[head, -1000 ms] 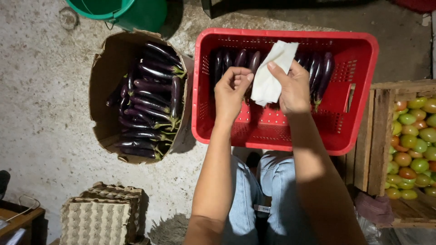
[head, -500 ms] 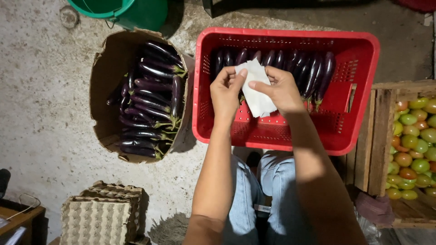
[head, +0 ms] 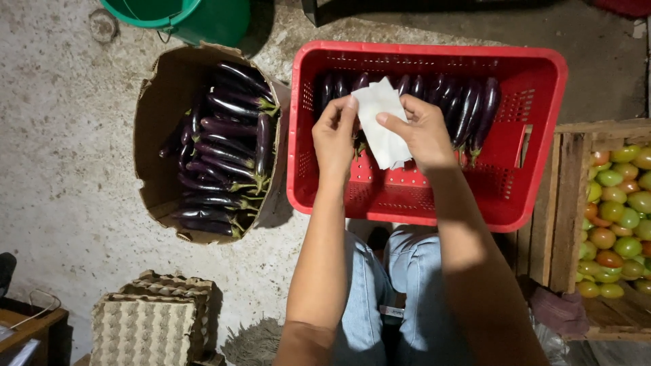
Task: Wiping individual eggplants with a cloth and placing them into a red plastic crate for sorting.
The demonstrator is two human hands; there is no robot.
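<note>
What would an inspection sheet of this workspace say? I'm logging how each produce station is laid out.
Surface: rough concrete floor, stained and speckled.
Job's things: white cloth held over the red plastic crate; a row of long purple eggplants lies along the crate's far side.
Clutter: open cardboard box full of eggplants; stacked egg trays; green bucket.
Grippers: left hand pinches the cloth's left edge; right hand grips its right side.
Cables: a thin wire loop at the lower left.
Surroundings: wooden crate of green and reddish tomatoes at right; the person's jeans-clad knees below.
</note>
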